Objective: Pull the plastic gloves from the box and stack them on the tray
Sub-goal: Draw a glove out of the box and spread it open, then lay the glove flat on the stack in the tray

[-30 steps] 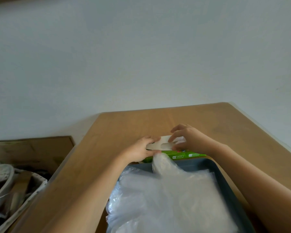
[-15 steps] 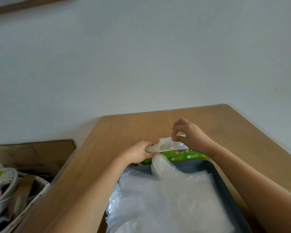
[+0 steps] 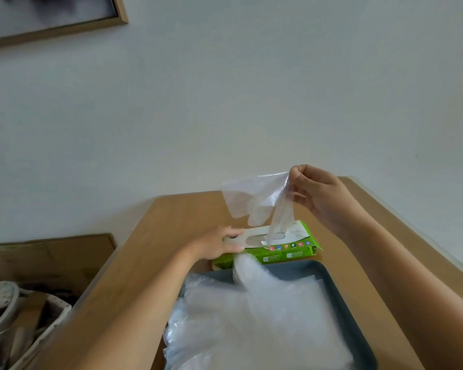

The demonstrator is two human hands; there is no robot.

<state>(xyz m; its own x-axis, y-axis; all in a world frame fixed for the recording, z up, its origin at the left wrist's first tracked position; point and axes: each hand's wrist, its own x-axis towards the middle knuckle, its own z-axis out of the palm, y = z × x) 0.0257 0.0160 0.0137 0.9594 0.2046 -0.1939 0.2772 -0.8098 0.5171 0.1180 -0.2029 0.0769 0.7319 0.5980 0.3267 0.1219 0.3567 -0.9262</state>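
A green and white glove box (image 3: 286,249) lies on the wooden table (image 3: 177,217) just beyond a dark grey tray (image 3: 342,297). My left hand (image 3: 219,244) rests on the box's left end, fingers laid over its top. My right hand (image 3: 316,193) is raised above the box and pinches a clear plastic glove (image 3: 254,198), whose lower end still trails into the box slot. A thick pile of clear gloves (image 3: 254,324) fills the tray and spills over its left rim.
To the left of the table, lower down, stand a cardboard box (image 3: 46,255) and a white basket (image 3: 19,316) of mixed items. A framed picture (image 3: 51,14) hangs on the white wall at the upper left. The table's right edge runs close to my right forearm.
My right hand has risen from the box slot, drawing a clear glove up and out. My left hand has stayed on the box. The view has tilted upward.
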